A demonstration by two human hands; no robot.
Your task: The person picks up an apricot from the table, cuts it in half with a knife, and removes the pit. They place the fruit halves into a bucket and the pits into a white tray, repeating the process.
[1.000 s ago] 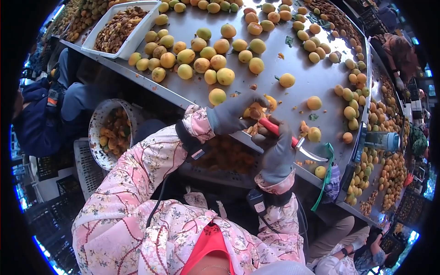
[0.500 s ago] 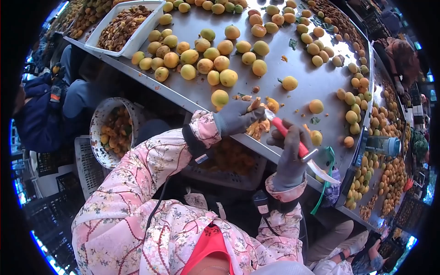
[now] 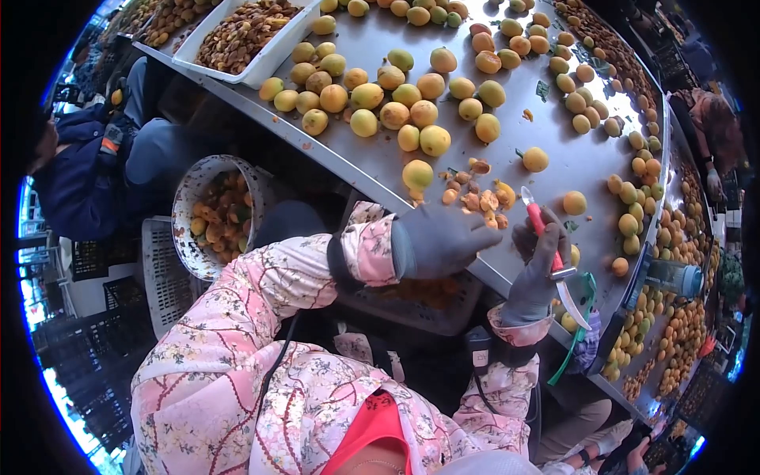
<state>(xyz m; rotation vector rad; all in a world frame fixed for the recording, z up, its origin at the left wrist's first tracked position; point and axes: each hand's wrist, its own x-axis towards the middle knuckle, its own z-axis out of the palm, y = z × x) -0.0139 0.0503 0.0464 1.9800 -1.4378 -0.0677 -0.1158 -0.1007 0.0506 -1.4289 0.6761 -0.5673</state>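
Note:
My right hand (image 3: 538,265), in a grey glove, is wrapped round the red handle of a knife (image 3: 548,234). A short metal tip points up from the handle, and a curved blade hangs below the hand. My gloved left hand (image 3: 443,241) is over the table's near edge with its fingers curled together; anything inside them is hidden. Just beyond it lies a small pile of cut apricot pieces and pits (image 3: 479,196). A whole apricot (image 3: 417,175) sits left of the pile, and another apricot (image 3: 575,203) lies beyond the knife.
Many apricots (image 3: 366,96) are spread over the metal table (image 3: 348,158). A white tray of pits (image 3: 304,25) stands at the far left. On the floor is a white bucket (image 3: 184,214) of fruit; a crate (image 3: 455,317) sits under the edge. A bottle (image 3: 673,276) lies right. Other people work nearby.
My left hand has moved from the pile towards me, over the table edge, and the piece it held no longer shows. My right hand still holds the knife. The view has shifted slightly.

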